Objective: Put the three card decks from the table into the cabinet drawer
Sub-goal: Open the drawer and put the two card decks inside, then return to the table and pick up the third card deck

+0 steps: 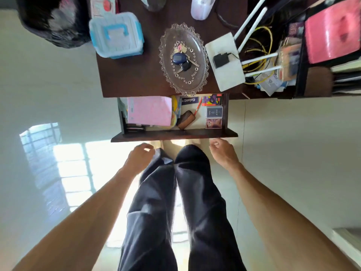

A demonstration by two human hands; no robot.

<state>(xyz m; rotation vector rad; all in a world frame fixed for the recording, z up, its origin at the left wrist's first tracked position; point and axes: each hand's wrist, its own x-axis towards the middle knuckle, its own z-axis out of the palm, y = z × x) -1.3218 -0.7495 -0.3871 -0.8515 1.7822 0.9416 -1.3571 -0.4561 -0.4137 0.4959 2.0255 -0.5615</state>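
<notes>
Our left hand (139, 153) hangs empty, fingers loosely curled, below the open drawer (173, 134). Three card decks (214, 114) lie flat in its right end, lined front to back, just above our empty, half-curled right hand (221, 151).

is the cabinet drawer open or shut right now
Open. The drawer is pulled out below the cabinet top, showing three card decks inside.
</notes>
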